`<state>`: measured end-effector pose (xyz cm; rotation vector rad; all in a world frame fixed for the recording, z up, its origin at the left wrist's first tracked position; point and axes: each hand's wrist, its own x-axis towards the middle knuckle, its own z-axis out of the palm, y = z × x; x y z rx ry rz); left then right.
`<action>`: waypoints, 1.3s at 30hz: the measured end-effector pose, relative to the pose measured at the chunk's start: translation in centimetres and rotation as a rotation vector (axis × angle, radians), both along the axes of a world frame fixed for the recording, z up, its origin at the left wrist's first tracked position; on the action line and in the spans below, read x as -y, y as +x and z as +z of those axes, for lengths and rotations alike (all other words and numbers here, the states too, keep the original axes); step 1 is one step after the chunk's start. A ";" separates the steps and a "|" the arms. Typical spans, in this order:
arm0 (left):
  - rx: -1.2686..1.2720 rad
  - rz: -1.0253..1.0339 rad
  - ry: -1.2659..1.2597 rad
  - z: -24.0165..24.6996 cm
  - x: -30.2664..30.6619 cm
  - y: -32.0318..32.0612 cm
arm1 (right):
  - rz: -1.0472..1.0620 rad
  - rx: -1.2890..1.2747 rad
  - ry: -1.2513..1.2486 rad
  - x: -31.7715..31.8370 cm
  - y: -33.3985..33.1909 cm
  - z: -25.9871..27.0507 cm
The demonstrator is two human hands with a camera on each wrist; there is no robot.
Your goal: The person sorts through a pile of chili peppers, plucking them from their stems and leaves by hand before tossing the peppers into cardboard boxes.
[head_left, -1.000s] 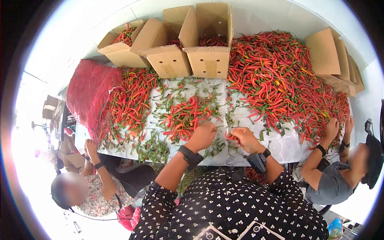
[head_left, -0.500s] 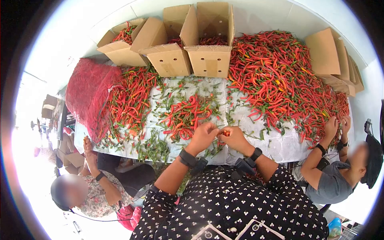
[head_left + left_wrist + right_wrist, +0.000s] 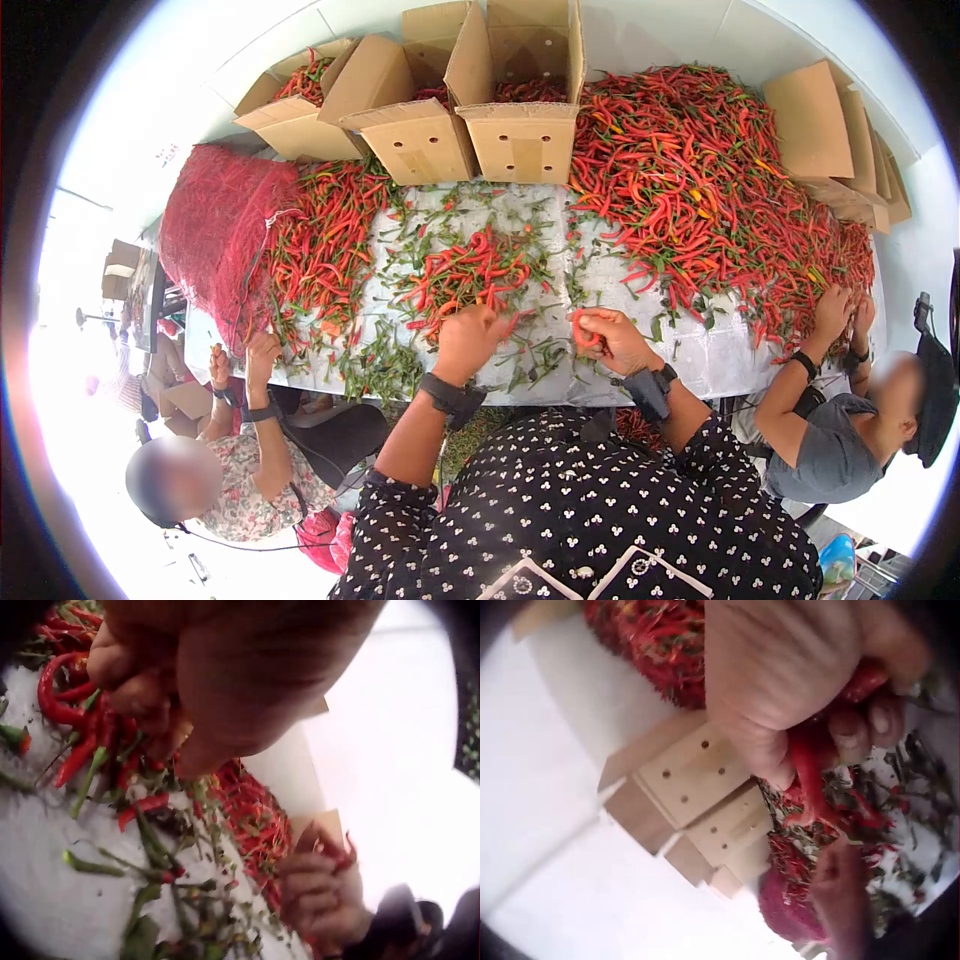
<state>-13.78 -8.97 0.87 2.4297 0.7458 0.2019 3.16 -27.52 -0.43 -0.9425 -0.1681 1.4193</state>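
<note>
Red chilli (image 3: 808, 774) in the right grip (image 3: 615, 342)

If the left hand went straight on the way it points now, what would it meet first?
Most likely the small pile of red chillies just beyond the left hand's knuckles in the head view; depth is unclear there, so a raised hand might pass over it.
</note>
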 end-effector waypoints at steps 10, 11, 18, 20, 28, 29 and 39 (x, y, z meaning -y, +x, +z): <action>0.033 0.000 -0.105 -1.1 2.1 1.4 | -0.033 -0.281 0.003 -0.7 -0.6 -0.8; 0.033 0.000 -0.105 -1.0 2.2 1.5 | -0.034 -0.281 0.003 -0.7 -0.6 -1.1; 0.104 -0.106 -0.478 1.6 3.6 2.5 | 0.076 0.250 -0.122 -2.3 -1.5 1.4; 0.105 -0.150 -0.420 1.7 3.5 2.5 | 0.087 0.378 -0.124 -2.5 -1.7 1.7; 0.175 -0.075 -0.572 0.8 3.1 3.7 | 0.225 1.098 -0.043 -2.0 -1.4 0.9; 0.175 -0.078 -0.572 0.9 3.3 3.8 | 0.223 1.098 -0.045 -1.9 -1.4 0.6; 0.394 -0.091 -0.014 0.8 2.3 6.6 | 0.099 0.251 -0.214 0.0 0.2 1.8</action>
